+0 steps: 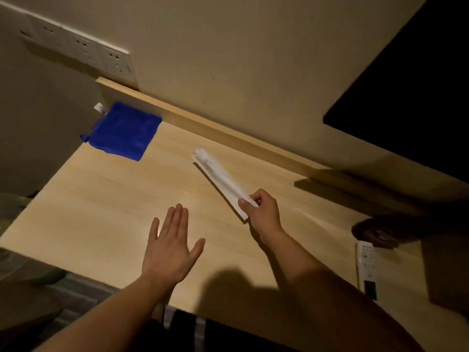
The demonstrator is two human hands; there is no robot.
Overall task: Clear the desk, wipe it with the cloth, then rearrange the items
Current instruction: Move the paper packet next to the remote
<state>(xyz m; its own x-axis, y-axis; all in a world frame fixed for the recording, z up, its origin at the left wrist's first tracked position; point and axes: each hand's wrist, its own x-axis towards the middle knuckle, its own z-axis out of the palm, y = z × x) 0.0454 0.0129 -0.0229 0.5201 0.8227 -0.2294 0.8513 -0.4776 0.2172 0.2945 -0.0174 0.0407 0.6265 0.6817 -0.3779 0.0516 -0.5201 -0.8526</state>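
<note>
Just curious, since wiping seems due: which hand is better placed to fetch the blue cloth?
Probably the left hand: it is open, empty and on the same side as the blue cloth. The right hand grips a long white packet.

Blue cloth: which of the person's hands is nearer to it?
Left. The left hand, open over the desk, is nearer the person and slightly right of the blue cloth; the right hand is farther right, pinching a long white packet.
</note>
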